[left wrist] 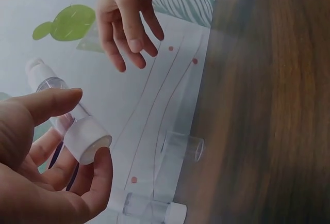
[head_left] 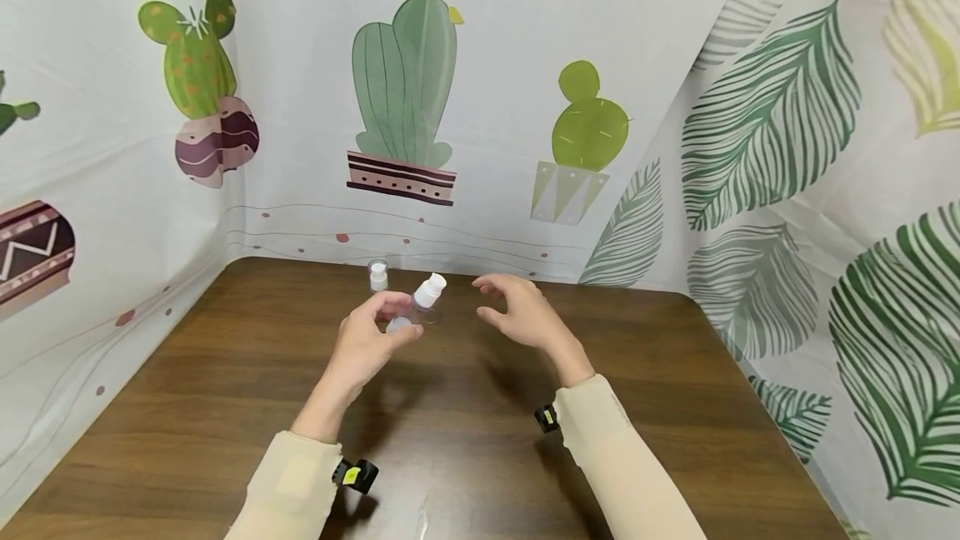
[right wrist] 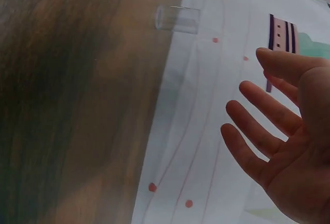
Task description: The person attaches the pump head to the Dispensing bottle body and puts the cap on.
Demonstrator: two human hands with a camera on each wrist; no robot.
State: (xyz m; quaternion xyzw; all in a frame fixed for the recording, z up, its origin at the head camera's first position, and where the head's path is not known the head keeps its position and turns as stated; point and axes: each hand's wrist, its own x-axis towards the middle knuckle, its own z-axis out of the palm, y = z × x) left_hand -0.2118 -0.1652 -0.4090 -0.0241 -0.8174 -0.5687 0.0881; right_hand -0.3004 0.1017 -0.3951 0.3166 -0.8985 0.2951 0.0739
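My left hand (head_left: 367, 336) holds a small clear pump bottle (head_left: 429, 293) with a white pump top and white base. The bottle is tilted, its top leaning up to the right in the head view. In the left wrist view, thumb and fingers curl round the bottle's lower part (left wrist: 92, 137). My right hand (head_left: 522, 312) hovers to the right of it, fingers apart and loosely bent, with nothing in it. A clear, open-ended cap (left wrist: 185, 146) stands on the table behind the held bottle. Farther left, a second pump bottle (head_left: 378, 278) stands upright inside a clear cover.
The brown wooden table (head_left: 465, 440) ends at a white cloth backdrop (head_left: 495, 107) printed with cacti and leaves, close behind the bottles. Black wrist cameras are strapped at the left cuff (head_left: 300, 465) and the right cuff (head_left: 592, 407).
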